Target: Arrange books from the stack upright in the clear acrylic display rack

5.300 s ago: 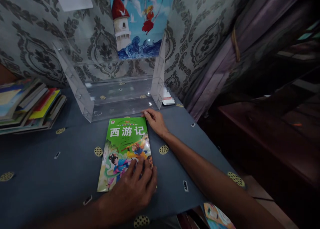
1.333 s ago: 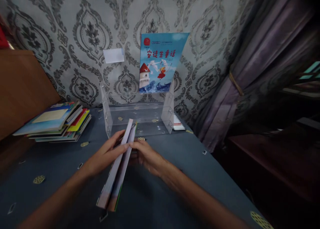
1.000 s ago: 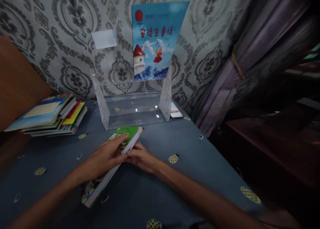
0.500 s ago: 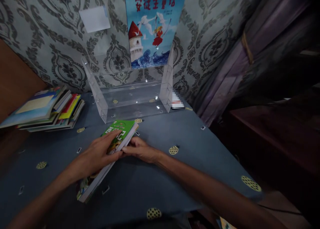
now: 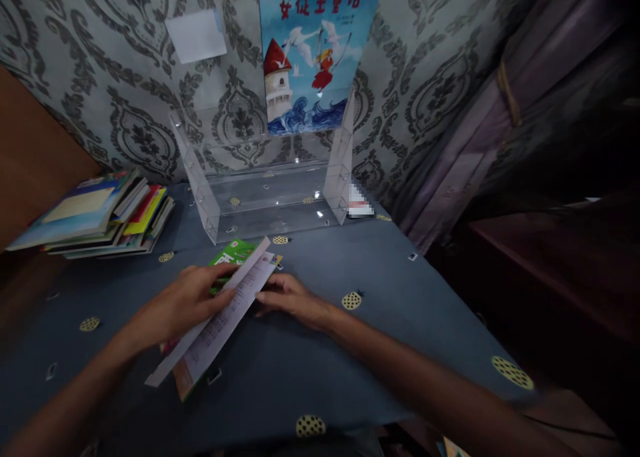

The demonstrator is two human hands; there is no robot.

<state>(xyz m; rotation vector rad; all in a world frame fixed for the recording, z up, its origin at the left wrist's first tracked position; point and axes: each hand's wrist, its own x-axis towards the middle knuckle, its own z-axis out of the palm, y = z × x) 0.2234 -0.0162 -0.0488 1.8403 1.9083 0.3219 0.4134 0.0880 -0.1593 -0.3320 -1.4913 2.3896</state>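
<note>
A paperback book (image 5: pixel 220 324) with a green cover is parted near its back, so a printed page shows. My left hand (image 5: pixel 180 304) grips the thicker front part of it, fingers over the cover and thumb on the page edges. At the far right edge of the pages, my right hand (image 5: pixel 293 300) pinches the thinner part between thumb and fingers. Beyond the book stands a clear acrylic rack (image 5: pixel 270 207), and a blue picture book (image 5: pixel 320 57) with red characters is upright at its top.
Several stacked books (image 5: pixel 100 210) lie at the left beside a brown panel (image 5: pixel 40 150). A white card (image 5: pixel 197 36) is at the upper left of the rack. The blue patterned cloth (image 5: pixel 380 357) covers the table, whose right edge borders a purple curtain (image 5: pixel 465 124).
The book was closed half a second ago and is now opened. My right hand draws the back pages away from the part in my left hand. The view has shifted slightly.
</note>
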